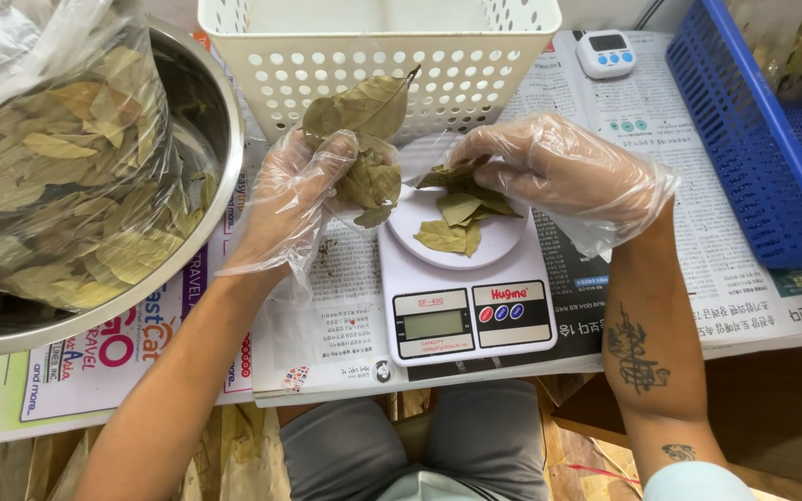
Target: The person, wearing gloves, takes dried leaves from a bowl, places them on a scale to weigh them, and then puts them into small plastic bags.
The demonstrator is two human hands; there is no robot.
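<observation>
Dried olive-green bay leaves (361,139) sit bunched in the gloved left hand (294,199), fingers clenched around them. The gloved right hand (559,172) pinches more leaves (457,209) over the round white plate of a small digital kitchen scale (471,311). A steel bowl (220,167) holds a clear leaf-filled bag (58,158); a white perforated basket (378,56) stands behind, on the newspaper-covered table (744,278).
</observation>
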